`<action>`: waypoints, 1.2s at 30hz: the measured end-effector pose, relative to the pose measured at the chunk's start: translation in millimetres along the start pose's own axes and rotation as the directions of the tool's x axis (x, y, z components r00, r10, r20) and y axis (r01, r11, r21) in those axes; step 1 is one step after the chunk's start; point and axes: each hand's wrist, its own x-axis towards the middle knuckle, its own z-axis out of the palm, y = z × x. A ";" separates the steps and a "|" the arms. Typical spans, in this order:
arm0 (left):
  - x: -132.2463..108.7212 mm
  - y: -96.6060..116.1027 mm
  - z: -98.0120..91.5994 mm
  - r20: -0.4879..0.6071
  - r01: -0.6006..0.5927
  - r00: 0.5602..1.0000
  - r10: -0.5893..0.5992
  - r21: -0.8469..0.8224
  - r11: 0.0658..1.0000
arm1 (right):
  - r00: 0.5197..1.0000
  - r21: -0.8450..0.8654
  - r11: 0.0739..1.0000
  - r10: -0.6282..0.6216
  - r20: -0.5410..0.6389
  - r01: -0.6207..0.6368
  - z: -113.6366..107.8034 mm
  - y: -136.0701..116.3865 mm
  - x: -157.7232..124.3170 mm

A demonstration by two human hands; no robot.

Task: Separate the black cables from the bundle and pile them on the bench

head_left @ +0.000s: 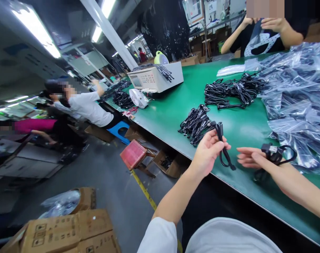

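Pinched between thumb and fingers of my left hand (209,149) is a folded black cable (225,157), its connector end pointing up and its loop hanging down. My right hand (251,158) is just to the right, fingers stretched out and apart from that cable. Another coiled black cable with a USB plug (273,150) shows right beside the right hand and wrist; I cannot tell whether it touches them. Beyond my left hand lies a pile of black cables (194,123) on the green table (236,128). Farther back is a second cable pile (232,92).
Clear plastic bags (302,95) are heaped along the right. A white instrument (156,79) and a small fan (138,98) stand farther left. Across the table a person (270,31) holds a bag. A red-topped stool (133,154) and cardboard boxes (70,230) are on the floor.
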 end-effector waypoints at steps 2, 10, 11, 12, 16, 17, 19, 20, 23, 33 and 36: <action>-10.8 -14.2 15.3 0.001 0.071 0.997 -0.071 -0.063 0.995 | 0.998 -0.007 1.000 -0.030 0.052 0.031 9.3 -1.9 -9.5; -17.0 -36.3 12.3 -0.044 0.016 0.999 -0.011 0.126 0.992 | 0.967 0.278 0.944 0.114 0.228 -0.177 10.4 -3.7 -21.8; -17.5 -35.8 9.0 -0.062 -0.001 0.998 0.009 0.128 0.992 | 0.953 0.361 0.900 0.158 0.257 -0.247 10.0 -3.5 -21.8; -18.0 -35.3 6.0 -0.081 -0.006 0.997 0.016 0.122 0.993 | 0.936 0.416 0.855 0.199 0.290 -0.311 10.2 -2.7 -21.5; -16.4 -36.1 -1.0 -0.127 0.038 0.991 -0.034 0.029 0.999 | 0.907 0.424 0.821 0.245 0.343 -0.382 13.7 6.4 -18.7; -14.6 -37.4 -2.1 -0.126 0.047 0.991 -0.047 -0.004 0.999 | 0.908 0.391 0.840 0.251 0.336 -0.377 14.8 8.9 -17.9; -9.7 -41.5 -4.4 -0.109 0.067 0.991 -0.074 -0.064 0.996 | 0.905 0.327 0.866 0.270 0.330 -0.377 17.3 12.0 -16.9; -7.0 -44.2 -5.7 -0.098 0.082 0.991 -0.090 -0.089 0.993 | 0.900 0.316 0.865 0.283 0.333 -0.389 18.6 12.3 -16.5; -0.3 -52.9 -9.1 -0.081 0.135 0.986 -0.148 -0.140 0.981 | 0.872 0.372 0.807 0.327 0.364 -0.458 22.8 9.3 -15.6; 2.0 -54.2 -5.4 -0.045 0.162 0.984 -0.170 -0.143 0.976 | 0.848 0.320 0.799 0.400 0.348 -0.509 18.7 6.2 -10.1; 0.2 -56.2 -2.5 -0.069 0.083 0.993 -0.094 -0.144 0.986 | 0.913 -0.034 0.932 0.361 0.191 -0.362 13.9 6.0 -6.4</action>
